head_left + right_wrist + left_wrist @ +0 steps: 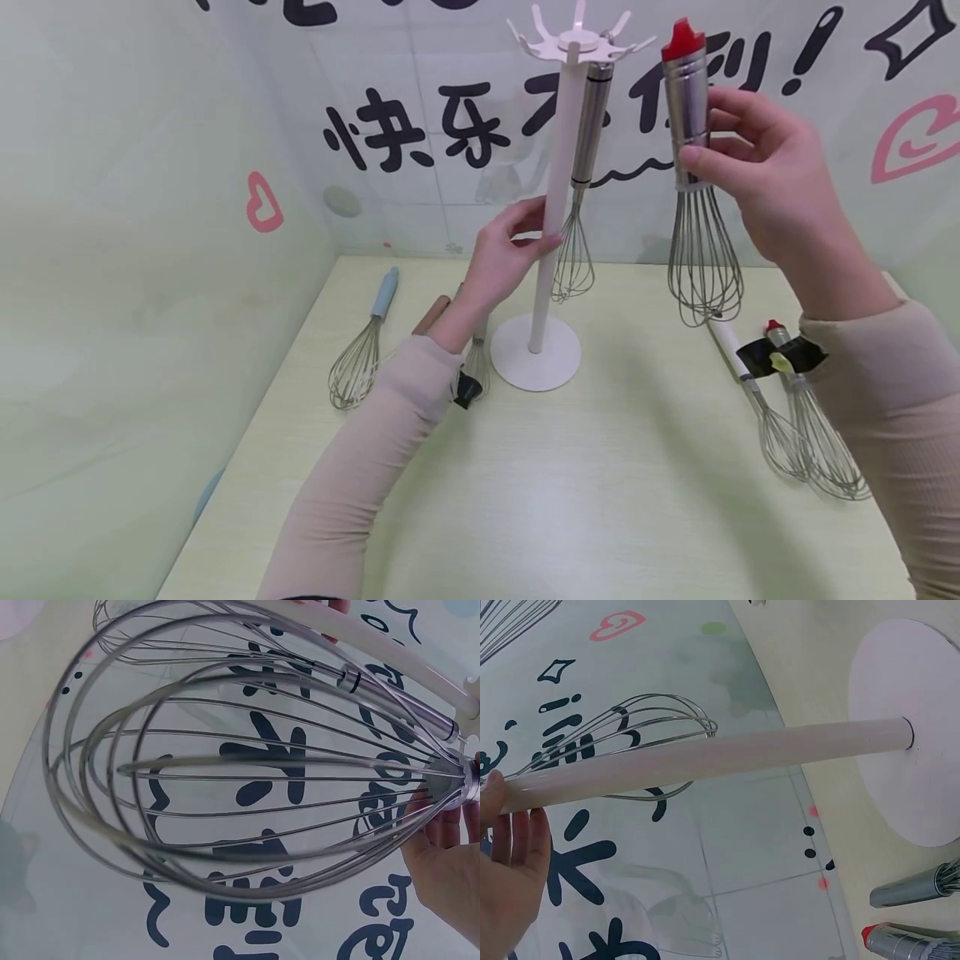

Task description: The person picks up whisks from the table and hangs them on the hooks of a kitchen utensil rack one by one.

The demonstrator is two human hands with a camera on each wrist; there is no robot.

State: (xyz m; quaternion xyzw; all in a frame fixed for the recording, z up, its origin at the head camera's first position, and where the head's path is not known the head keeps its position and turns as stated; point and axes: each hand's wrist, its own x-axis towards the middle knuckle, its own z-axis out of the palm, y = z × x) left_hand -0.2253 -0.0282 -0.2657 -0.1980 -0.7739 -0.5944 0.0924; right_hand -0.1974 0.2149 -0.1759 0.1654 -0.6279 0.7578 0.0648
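Observation:
My left hand (501,254) grips the pole of a white stand (564,142), which has a ring of hooks on top and a round base on the table. One steel whisk (592,125) hangs from a hook just behind the pole, wires down. To the right of the stand, my right hand (772,171) holds a steel-handled whisk (687,108) with a red end cap by its handle, cap up and wires pointing down. In the right wrist view the wires of this whisk (247,776) fill the middle, with the hanging whisk (397,697) beyond them.
A blue-handled whisk (384,293) lies at the table's left. Partly hidden by my left forearm are a brown handle (432,315) and another whisk (477,358). At the right lie a white-handled whisk (727,343) and a red-capped one (821,442). A printed cloth (450,192) hangs behind.

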